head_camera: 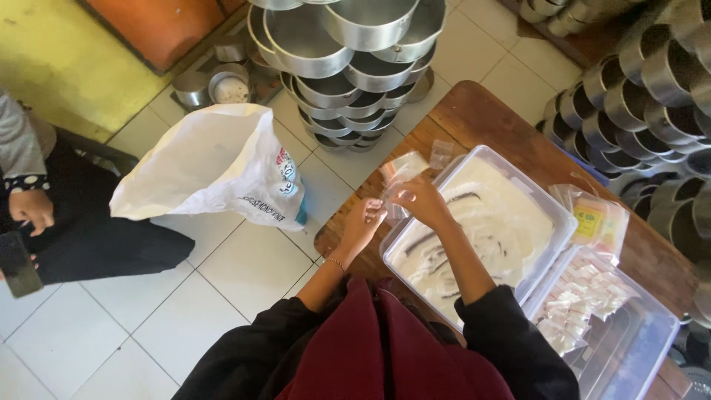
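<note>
a small clear plastic bag (395, 194) is pinched between both hands, left hand (364, 220) at the near edge, right hand (419, 200) gripping the top, held just over the left rim of a clear tub (552, 198) of white powder. More empty bags (404, 164) are lying further back on the wooden table (481, 111), a tub of filled packets (644, 341) sits to the right

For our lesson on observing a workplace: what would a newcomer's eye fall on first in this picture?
Probably the clear plastic tub of white powder on the wooden table, with the person's left hand and right hand pinching a small clear bag at its near corner. Next, the tall stack of metal pans on the tiled floor behind, and the big white sack to its left.
</note>
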